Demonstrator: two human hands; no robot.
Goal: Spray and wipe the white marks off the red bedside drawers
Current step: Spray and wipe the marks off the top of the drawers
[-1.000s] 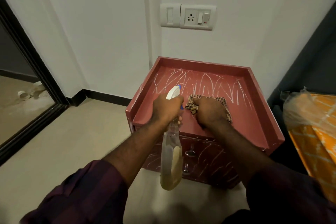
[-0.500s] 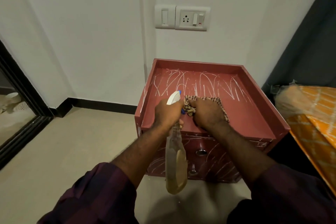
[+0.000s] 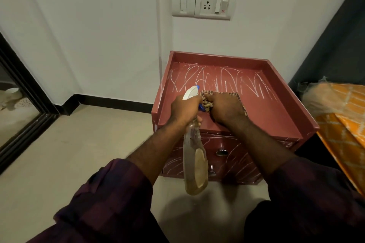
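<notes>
Beneath right hand (image 3: 227, 109), cloth (image 3: 207, 105) on drawers (image 3: 276, 118).

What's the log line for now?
left hand: holds clear plastic spray bottle | right hand: grips brown checked cloth on red bedside drawers | white scribble marks: on top, front

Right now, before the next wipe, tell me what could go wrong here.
1. The left hand holds the clear plastic spray bottle by its neck, its body dangling before the red bedside drawers; it may knock the front or slip.
2. The brown checked cloth is bunched under the right hand, so it might smear the white scribbled marks rather than lift them.
3. Its white nozzle faces the white wall; overspray could land there.
</notes>
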